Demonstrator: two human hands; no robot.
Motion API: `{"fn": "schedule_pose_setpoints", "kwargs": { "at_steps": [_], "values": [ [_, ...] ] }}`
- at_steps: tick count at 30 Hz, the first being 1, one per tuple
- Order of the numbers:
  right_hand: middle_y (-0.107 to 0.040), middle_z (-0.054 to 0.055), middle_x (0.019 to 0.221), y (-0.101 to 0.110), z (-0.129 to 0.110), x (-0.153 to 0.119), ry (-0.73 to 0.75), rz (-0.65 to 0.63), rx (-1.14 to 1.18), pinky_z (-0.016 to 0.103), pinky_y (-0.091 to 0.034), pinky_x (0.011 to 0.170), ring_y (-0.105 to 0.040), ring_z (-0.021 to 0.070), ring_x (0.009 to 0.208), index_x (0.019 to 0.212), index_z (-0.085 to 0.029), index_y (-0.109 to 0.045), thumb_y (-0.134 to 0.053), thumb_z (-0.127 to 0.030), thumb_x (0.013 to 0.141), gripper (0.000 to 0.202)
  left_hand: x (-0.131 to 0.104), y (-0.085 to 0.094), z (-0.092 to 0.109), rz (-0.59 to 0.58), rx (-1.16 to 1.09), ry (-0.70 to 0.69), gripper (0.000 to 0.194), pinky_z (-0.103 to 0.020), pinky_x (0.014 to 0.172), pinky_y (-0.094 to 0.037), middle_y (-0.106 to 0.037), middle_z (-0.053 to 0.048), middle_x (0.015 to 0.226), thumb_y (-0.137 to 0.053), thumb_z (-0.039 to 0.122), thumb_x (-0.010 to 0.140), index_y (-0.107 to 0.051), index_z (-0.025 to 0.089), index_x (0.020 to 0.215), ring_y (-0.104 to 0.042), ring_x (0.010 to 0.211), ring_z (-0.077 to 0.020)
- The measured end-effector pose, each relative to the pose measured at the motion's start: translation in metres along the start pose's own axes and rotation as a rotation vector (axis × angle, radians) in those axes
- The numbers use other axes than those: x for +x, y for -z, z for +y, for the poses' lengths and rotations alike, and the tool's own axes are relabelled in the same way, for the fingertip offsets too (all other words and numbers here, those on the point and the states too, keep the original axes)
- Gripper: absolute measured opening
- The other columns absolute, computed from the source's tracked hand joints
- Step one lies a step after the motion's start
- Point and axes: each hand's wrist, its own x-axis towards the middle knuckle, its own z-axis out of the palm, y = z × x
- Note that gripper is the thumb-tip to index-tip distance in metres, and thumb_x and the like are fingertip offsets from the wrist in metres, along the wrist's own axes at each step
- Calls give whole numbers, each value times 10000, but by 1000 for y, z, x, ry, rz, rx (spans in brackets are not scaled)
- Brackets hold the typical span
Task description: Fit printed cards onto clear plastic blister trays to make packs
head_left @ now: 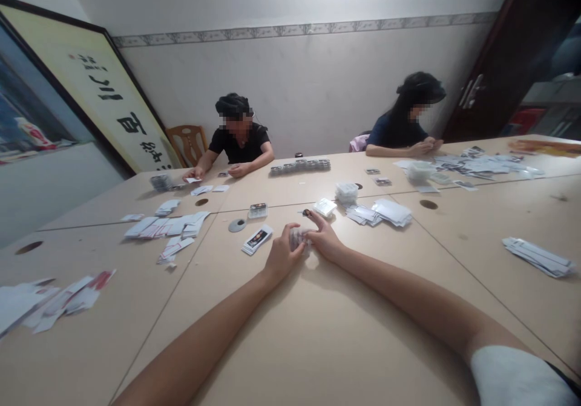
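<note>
My two hands meet over the middle of the table. My left hand (280, 255) is closed around a small clear plastic case (299, 236), thumb in front and fingers behind. My right hand (327, 241) grips the case's right side with its thumb, while a forefinger points away from it. At that fingertip is a small dark piece (307, 212), too small to name. Left of my hands lies a small stack of white cards with a dark printed picture (258, 239). Just beyond sit a clear case with a dark insert (258, 210) and a grey round cable cover (237, 225).
Beyond my right hand are a clear case (324, 207), stacked cases (347, 193) and white cards (393, 212). Paper piles (167, 227) lie left, strips (538, 257) right. A row of cases (300, 167) stands farther back. Two people (238, 143) (403, 124) sit opposite.
</note>
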Motion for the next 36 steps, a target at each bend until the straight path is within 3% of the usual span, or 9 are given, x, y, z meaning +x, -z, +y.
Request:
{"fn": "schedule_pose_setpoints", "kwargs": {
  "at_steps": [5, 24, 31, 36],
  "values": [
    [-330, 83, 1652, -1, 0, 0, 5, -6, 21, 252, -528, 618, -672, 132, 784, 1482, -323, -490, -693, -126, 568, 957, 0, -1, -1, -1, 0, 8, 423, -236, 631, -422, -618, 33, 751, -660, 253, 821, -559, 204, 1229, -581, 639, -152],
    [-406, 37, 1611, -1, -1, -1, 23, 1, -3, 266, -531, 610, -651, 135, 751, 1454, -343, -532, -673, -131, 558, 932, 1, 0, 1, -7, -26, 35, 419, -237, 612, -406, -592, 40, 706, -673, 264, 810, -581, 195, 1213, -559, 614, -149],
    [-454, 41, 1582, 1, 5, 5, 14, 48, 12, 285, -575, 757, -671, 205, 1010, 1445, -323, -536, -711, -192, 624, 850, 2, 0, 0, -7, -39, 33, 419, -240, 623, -409, -635, 25, 775, -669, 249, 802, -584, 200, 1209, -558, 628, -143],
    [-361, 69, 1638, 1, 3, 2, -13, 19, 41, 285, -583, 708, -690, 145, 823, 1433, -327, -537, -846, -218, 551, 941, 2, 0, -2, -3, -43, 28, 417, -241, 645, -413, -652, 15, 824, -660, 244, 809, -583, 198, 1216, -556, 642, -136]
  ]
}}
